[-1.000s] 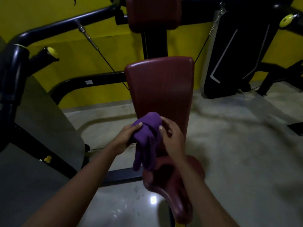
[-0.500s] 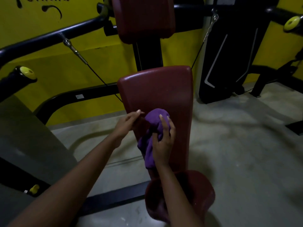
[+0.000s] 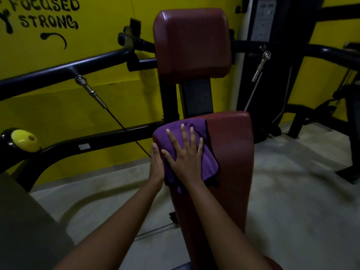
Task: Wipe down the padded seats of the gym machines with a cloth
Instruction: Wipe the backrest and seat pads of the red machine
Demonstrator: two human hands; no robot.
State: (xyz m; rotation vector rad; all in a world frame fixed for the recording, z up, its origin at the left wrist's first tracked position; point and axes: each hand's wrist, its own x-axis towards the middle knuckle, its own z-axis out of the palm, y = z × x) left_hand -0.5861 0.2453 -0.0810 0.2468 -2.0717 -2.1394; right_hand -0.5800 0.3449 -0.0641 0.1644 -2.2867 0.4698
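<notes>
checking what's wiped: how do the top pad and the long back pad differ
The top pad is short and bare; the long back pad is taller and has the purple cloth pressed on its upper left by the right hand. The top pad sits above the long back pad. Both are maroon.

Counts by kind. Hands, two: left hand (image 3: 155,166) and right hand (image 3: 186,155). Purple cloth (image 3: 209,162), one. Maroon pads, two: upper pad (image 3: 191,43) and lower pad (image 3: 231,152). Metal cable fittings, two: left fitting (image 3: 90,91) and right fitting (image 3: 260,66). Yellow end cap (image 3: 23,140), one. Legible painted words on the yellow wall (image 3: 101,26), two: FOCUSED, STRONG.
</notes>
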